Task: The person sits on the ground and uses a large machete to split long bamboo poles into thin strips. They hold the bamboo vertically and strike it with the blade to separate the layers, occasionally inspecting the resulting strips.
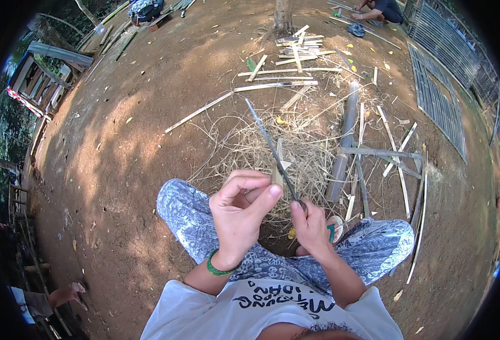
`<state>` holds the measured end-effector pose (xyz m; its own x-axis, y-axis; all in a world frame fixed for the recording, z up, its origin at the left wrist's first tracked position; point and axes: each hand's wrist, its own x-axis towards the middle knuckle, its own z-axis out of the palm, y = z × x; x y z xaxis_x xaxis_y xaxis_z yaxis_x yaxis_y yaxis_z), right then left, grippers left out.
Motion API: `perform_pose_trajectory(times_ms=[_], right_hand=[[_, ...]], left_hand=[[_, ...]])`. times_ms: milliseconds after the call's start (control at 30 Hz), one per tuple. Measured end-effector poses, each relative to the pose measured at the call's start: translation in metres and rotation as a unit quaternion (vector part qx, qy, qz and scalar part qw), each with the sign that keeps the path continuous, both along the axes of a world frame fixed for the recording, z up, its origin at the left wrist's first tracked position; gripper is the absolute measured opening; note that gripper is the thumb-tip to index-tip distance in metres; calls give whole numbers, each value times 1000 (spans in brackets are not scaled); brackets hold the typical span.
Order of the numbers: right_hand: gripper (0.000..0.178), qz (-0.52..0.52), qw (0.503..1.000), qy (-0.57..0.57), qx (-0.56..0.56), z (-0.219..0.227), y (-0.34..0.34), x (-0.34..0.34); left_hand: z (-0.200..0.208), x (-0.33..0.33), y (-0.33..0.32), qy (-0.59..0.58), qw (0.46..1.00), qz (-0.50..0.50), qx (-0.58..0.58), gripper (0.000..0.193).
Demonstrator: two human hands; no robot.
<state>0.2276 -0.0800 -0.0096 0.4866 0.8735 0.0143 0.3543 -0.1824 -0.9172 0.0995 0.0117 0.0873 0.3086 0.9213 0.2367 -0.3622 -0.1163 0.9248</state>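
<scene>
I sit on bare earth with my knees apart in patterned trousers. My left hand (241,212), with a green band on its wrist, pinches a short pale bamboo sliver (278,170) between thumb and fingers. My right hand (312,226) is closed around the handle end of a long thin dark blade (269,144). The blade slants up and to the left, away from me, and crosses the sliver just right of my left fingertips. Both hands sit close together above my lap.
A heap of dry bamboo shavings (301,141) lies in front of me, with a grey bamboo pole (345,141) and split strips (275,85) around it. Beyond are a tree trunk (283,14), woven bamboo panels (437,96) at right and a crouching person (383,8).
</scene>
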Motion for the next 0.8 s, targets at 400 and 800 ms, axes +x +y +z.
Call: perform_pose_trajectory(times_ms=[400, 800], right_hand=[[59, 67, 958, 238, 146, 91, -21, 8], [57, 58, 926, 350, -130, 18, 4, 9]], left_hand=[[-6, 0, -4, 27, 999, 35, 16, 7], [-6, 0, -7, 33, 999, 42, 4, 6]])
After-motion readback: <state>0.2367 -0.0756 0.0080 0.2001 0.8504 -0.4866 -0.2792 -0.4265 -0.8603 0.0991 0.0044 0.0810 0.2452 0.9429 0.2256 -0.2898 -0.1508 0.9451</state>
